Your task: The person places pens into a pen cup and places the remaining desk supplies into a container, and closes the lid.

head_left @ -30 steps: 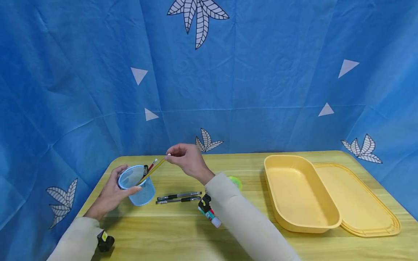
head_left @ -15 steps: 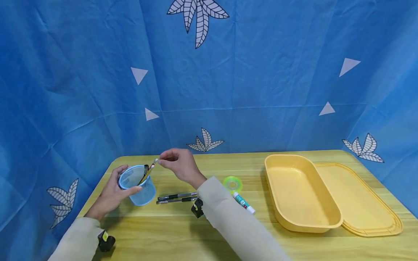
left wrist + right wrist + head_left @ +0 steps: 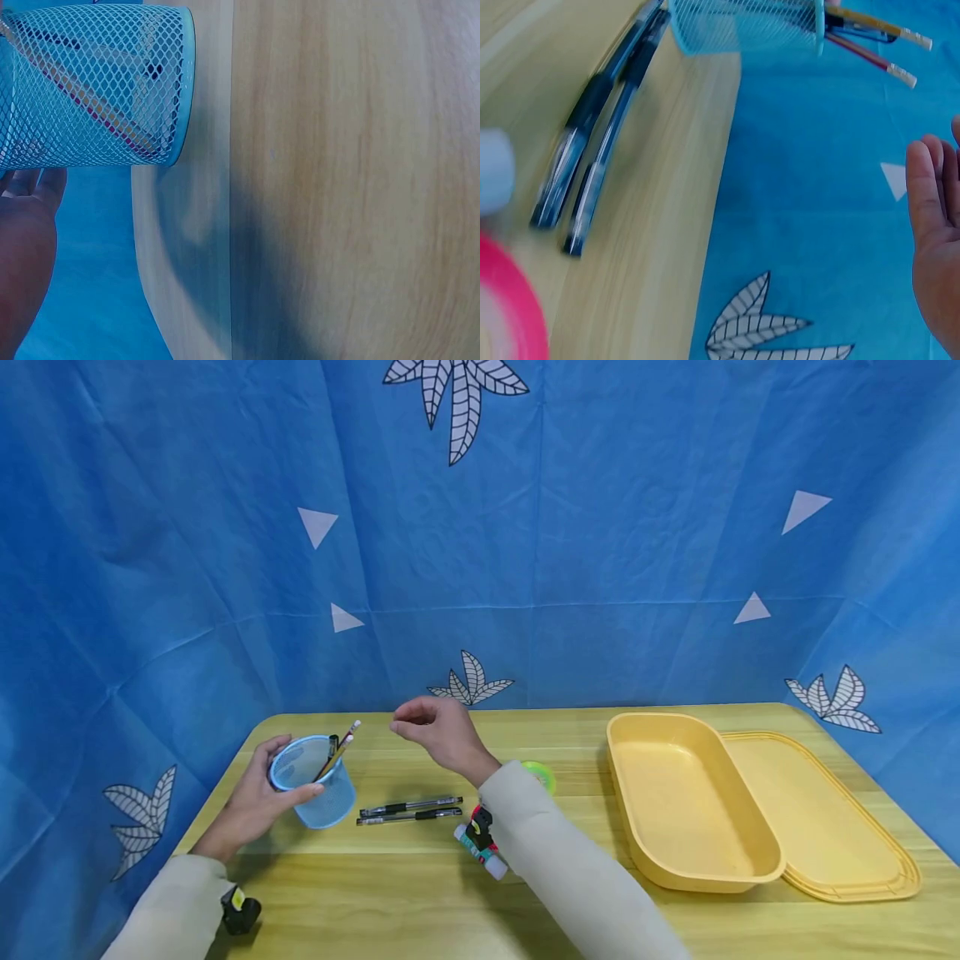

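My left hand [image 3: 251,797] grips the light-blue mesh pen holder [image 3: 327,802] near its rim, thumb on the near side. Inside it lean a yellow pencil [image 3: 870,22], a red pencil [image 3: 862,52] and a black item [image 3: 333,746] whose kind I cannot tell. The left wrist view shows the holder's mesh wall [image 3: 90,97] with the pencils through it. To the right of the holder, my right hand [image 3: 444,732] hovers above the table, fingers loosely bent, holding nothing. Below it lie two black gel pens [image 3: 411,816] side by side.
A glue stick [image 3: 483,853] lies under the right forearm, beside a pink ring-shaped thing [image 3: 529,307]. A green tape roll [image 3: 542,775] is partly hidden by the sleeve. On the right stand a yellow box [image 3: 693,810] and its lid [image 3: 825,818]. Blue cloth [image 3: 600,527] hangs behind.
The right hand has let go of the yellow pencil, which now leans in the pen holder with the red one. That hand has since drawn back rightward. The left hand stays on the holder.
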Demonstrator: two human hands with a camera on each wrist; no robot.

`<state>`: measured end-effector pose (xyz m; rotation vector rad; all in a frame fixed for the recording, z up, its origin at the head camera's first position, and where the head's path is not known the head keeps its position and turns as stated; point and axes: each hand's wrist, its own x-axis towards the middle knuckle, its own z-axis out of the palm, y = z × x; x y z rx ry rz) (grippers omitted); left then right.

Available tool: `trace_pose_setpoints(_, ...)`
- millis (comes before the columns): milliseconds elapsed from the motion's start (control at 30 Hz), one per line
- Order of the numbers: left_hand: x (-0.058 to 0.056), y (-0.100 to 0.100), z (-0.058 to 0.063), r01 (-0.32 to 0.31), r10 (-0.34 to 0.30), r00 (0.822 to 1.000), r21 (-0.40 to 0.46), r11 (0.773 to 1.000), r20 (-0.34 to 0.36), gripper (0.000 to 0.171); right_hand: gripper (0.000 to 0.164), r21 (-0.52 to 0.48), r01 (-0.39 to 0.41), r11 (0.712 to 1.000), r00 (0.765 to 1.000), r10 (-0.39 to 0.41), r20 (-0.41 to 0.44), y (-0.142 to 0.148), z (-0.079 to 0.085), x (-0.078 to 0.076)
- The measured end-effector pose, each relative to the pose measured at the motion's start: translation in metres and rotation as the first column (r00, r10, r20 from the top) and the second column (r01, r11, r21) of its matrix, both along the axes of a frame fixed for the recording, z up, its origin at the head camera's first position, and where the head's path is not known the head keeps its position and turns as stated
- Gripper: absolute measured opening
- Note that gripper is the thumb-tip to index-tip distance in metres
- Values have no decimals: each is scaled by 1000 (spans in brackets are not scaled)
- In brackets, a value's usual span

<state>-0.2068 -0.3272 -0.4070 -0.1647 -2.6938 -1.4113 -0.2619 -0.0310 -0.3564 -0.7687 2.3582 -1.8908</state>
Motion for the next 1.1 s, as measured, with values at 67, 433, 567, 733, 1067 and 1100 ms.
trace_pose_setpoints(67,0,0,1,1,-1,1000,-1,1000,-3,95,12,8,-4,1000,1000,4,-3,6,-1,-2)
trace_pose_setpoints(433,-3,3,3,6,-6,1000,4,1000,-4,97,14,68,-6,998,1000,8,-26,32,-6,-5)
trace_pose_setpoints(567,-3,3,3,3,-4,1000,-5,1000,-5,98,15,86,3,996,1000,-2,-12,37,-9,-4)
trace_pose_setpoints(733,0,2,2,-3,2,1000,-4,1000,-3,98,17,121,5,993,1000,-6,6,42,-14,-4)
trace_pose_setpoints(1067,0,1,0,-15,15,1000,-16,1000,5,100,15,126,13,992,1000,-12,-6,52,-29,-5)
trace_pose_setpoints(1100,0,1,-1,-14,14,1000,-15,1000,5,100,15,129,15,992,1000,-15,-2,53,-31,-5)
